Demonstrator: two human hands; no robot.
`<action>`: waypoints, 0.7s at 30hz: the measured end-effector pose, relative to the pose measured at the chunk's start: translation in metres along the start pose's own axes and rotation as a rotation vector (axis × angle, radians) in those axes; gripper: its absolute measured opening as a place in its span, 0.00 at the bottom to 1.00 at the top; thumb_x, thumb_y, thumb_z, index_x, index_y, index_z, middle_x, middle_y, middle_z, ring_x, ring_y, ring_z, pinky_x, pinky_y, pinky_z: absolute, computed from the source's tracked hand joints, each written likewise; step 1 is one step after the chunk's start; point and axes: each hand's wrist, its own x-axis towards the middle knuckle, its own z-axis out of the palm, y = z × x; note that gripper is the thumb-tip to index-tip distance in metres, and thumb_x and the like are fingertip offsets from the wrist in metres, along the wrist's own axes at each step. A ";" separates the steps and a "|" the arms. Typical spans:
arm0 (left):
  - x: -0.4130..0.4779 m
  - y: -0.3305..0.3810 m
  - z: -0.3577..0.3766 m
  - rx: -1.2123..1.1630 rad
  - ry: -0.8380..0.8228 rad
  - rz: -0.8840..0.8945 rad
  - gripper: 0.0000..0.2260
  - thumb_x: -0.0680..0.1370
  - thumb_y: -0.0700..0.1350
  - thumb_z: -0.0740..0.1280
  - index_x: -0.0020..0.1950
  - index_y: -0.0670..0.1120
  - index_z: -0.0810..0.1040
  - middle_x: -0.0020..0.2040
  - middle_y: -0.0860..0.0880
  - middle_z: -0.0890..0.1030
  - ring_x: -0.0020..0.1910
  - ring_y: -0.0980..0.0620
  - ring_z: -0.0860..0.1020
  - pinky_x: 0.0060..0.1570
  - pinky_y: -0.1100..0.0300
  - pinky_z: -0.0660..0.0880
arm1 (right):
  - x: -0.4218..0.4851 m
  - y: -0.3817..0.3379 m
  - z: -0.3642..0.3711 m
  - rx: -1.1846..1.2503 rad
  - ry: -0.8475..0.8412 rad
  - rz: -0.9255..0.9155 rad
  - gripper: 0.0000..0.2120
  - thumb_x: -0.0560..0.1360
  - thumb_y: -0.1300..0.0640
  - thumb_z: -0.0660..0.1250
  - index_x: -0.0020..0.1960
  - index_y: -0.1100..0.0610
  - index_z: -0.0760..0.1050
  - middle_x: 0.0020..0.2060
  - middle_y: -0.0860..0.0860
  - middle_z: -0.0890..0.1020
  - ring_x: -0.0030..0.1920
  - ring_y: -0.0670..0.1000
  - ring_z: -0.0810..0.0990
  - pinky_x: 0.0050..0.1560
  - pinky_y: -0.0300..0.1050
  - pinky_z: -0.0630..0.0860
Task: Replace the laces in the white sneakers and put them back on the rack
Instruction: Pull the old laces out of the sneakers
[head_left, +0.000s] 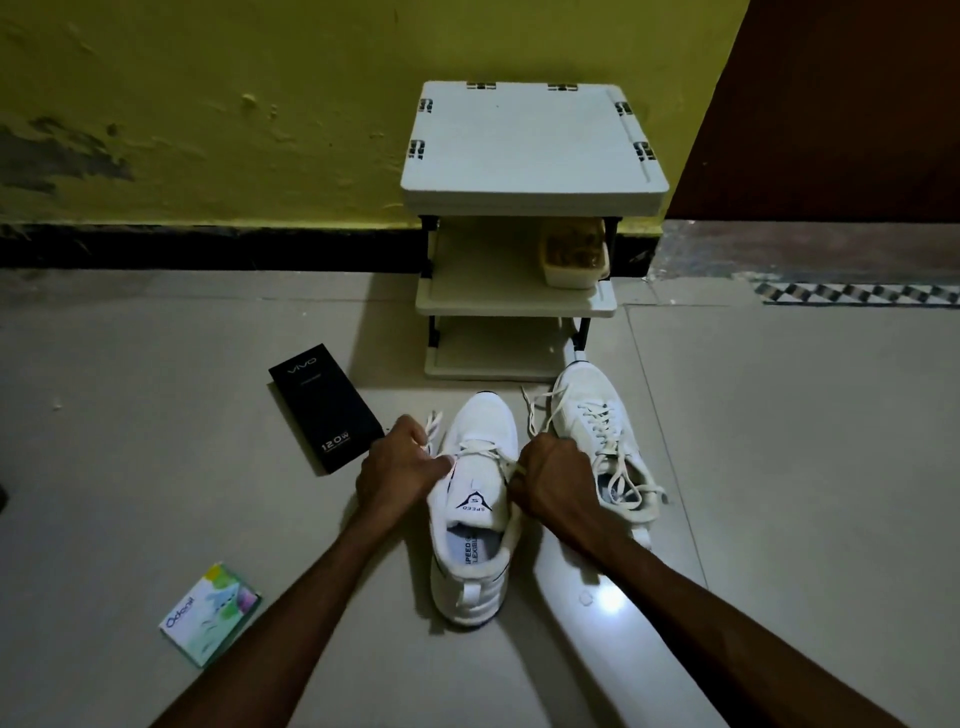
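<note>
I've got both hands down on the near white sneaker, which stands on the floor in front of the rack, toe toward it. My left hand is curled and pinches one end of the cream lace, its tip poking up past the knuckles. My right hand is fisted round the other end at the eyelet row. The 2nd sneaker sits just beside it on the right, toe nearly at the rack's foot, laces loose and trailing over the tile.

The rack is a small 3-tier unit against the yellow wall – flat white plastic shelves on thin black posts, clip slots round the top edge. A cream tub w/ brownish contents I can't make out stands on the middle shelf, right side.

Left of the sneaker, near my left hand, lies a matte black vivo box marked 120W. An Odonil box – glossy, pale green print – lies well apart, by my left forearm. The floor is smooth grey tile w/ thin joints.
</note>
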 end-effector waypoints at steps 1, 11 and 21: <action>-0.001 -0.001 -0.001 -0.081 -0.051 -0.012 0.10 0.68 0.49 0.75 0.44 0.50 0.77 0.41 0.52 0.82 0.46 0.47 0.81 0.46 0.54 0.78 | 0.001 0.001 -0.001 0.020 -0.007 0.016 0.10 0.64 0.56 0.71 0.34 0.57 0.70 0.27 0.49 0.70 0.32 0.54 0.74 0.27 0.40 0.60; -0.009 0.014 0.003 -0.055 -0.053 0.046 0.01 0.70 0.43 0.71 0.40 0.48 0.83 0.35 0.54 0.81 0.38 0.55 0.78 0.37 0.65 0.68 | 0.036 -0.034 -0.011 -0.229 -0.049 -0.307 0.09 0.73 0.53 0.71 0.52 0.52 0.82 0.50 0.53 0.82 0.50 0.55 0.81 0.45 0.43 0.73; -0.004 0.013 0.003 -0.009 -0.054 0.037 0.05 0.70 0.41 0.72 0.43 0.48 0.85 0.38 0.51 0.82 0.42 0.50 0.81 0.41 0.63 0.74 | 0.052 -0.047 -0.010 -0.371 -0.024 -0.338 0.09 0.75 0.55 0.67 0.50 0.60 0.78 0.48 0.57 0.81 0.47 0.57 0.78 0.44 0.45 0.70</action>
